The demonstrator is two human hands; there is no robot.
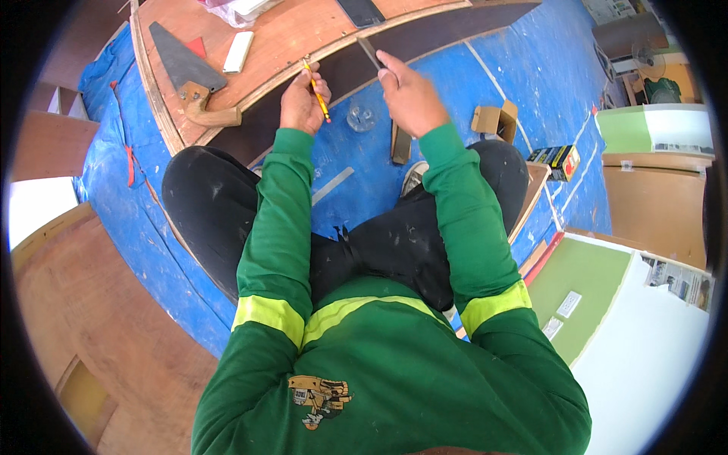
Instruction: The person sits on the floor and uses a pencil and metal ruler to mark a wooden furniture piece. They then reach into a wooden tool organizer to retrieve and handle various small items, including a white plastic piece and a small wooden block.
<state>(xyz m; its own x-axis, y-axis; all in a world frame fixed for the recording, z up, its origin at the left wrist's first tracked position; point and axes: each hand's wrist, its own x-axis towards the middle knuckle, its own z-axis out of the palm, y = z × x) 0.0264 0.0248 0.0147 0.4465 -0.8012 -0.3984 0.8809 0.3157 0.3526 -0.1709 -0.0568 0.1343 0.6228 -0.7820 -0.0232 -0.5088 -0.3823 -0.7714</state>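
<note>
A yellow pencil (318, 94) is pinched in my left hand (302, 106); its tip points away from me and its pink eraser end toward me. My right hand (412, 98) grips a narrow flat grey blade-like tool (370, 53), which slants up and left out of the fist. Its exact kind cannot be made out, as the fingers hide its near end. Both hands are at the near edge of a wooden panel (284, 38), with the pencil and the tool apart. On the panel, left of my left hand, lies a handsaw (186, 70) with a wooden handle.
A white rectangular object (238, 51) and a dark phone-like slab (359, 11) rest on the panel. Below, on the blue floor sheet (485, 76), are a clear round container (362, 117), an open cardboard box (497, 120) and a black-and-yellow box (557, 161). A green-and-white panel (584, 284) is at right.
</note>
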